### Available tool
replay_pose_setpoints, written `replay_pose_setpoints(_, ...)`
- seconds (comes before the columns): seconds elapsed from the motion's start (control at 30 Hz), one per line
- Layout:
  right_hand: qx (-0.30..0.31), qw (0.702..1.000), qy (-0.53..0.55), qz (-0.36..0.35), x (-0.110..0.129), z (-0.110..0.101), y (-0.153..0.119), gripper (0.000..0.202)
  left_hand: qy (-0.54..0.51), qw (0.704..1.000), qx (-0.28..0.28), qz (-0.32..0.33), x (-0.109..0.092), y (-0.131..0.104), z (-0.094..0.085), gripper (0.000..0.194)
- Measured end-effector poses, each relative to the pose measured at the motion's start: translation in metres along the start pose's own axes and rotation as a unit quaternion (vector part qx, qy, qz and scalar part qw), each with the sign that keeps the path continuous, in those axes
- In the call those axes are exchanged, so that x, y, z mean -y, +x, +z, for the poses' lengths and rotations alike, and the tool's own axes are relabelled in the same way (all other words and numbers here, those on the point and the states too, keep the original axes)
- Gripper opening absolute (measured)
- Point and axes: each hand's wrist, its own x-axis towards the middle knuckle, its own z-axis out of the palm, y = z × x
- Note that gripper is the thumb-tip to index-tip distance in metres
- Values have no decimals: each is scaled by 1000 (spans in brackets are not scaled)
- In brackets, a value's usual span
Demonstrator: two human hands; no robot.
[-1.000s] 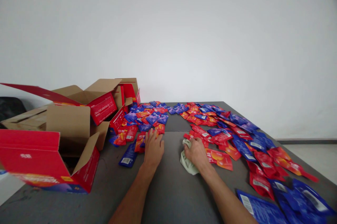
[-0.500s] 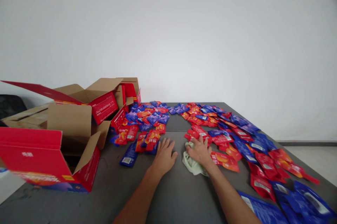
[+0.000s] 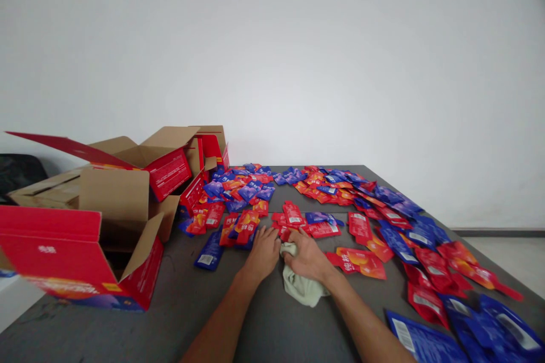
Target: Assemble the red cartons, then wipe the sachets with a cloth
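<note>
My right hand (image 3: 305, 256) is closed on a pale green cloth (image 3: 303, 290), which lies bunched on the dark tabletop (image 3: 272, 326). Just left of it, my left hand (image 3: 264, 252) rests flat near the cloth, holding nothing, its fingers pointing forward. Beyond my fingertips lie red pouches (image 3: 293, 213) and a blue pouch (image 3: 319, 218). A small group of red and orange pouches (image 3: 247, 225) sits by the left hand's outer side. Right of my right hand is an orange and red pouch (image 3: 361, 262).
Open red cardboard boxes (image 3: 55, 255) stand along the left side. A mixed pile (image 3: 242, 190) of red and blue pouches lies at the back left. More pouches (image 3: 400, 241) spread along the right side, with large blue ones (image 3: 426, 340) at the front right.
My right hand and the cloth have moved left, close to my left hand. Several red pouches and a blue one beyond it have shifted left, apart from the right-hand pouches.
</note>
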Motion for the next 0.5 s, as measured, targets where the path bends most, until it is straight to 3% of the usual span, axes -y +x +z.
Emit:
replay_pose_setpoints(0.1, 6, 999, 47, 15, 5, -6, 2, 15, -16, 999, -17, 22, 0, 1, -2, 40)
replay_pose_setpoints(0.2, -27, 995, 77, 62, 7, -11, 6, 14, -10, 999, -13, 28, -4, -1, -4, 37)
replay_pose_setpoints(0.37, -55, 984, 140, 91, 9, -11, 9, 13, 40, 999, -6, -29, -10, -7, -7, 44)
replay_pose_setpoints(0.5, -56, 986, 133, 89, 11, -9, 8, 13, 52, 998, -3, -37, -14, -10, -8, 31)
